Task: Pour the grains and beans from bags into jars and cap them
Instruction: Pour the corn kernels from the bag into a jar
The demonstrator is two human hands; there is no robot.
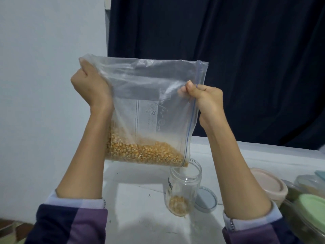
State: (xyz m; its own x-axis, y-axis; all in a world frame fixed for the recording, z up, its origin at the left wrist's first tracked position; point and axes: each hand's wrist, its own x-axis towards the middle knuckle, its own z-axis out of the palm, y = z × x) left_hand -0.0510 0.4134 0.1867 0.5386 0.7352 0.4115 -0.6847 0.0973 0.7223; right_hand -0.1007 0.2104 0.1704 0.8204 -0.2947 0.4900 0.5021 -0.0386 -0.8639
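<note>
Corn bag [149, 110] between both grips, corner over jar [182, 187].

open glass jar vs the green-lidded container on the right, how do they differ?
The glass jar is uncapped, while the green-lidded container is capped. The jar stands in full view under the corner of the bag of corn kernels; the container is cut off by the frame edge. The jar holds only a shallow layer of kernels; the container's fill level cannot be told. Both have clear walls and stand on the white table.
</note>
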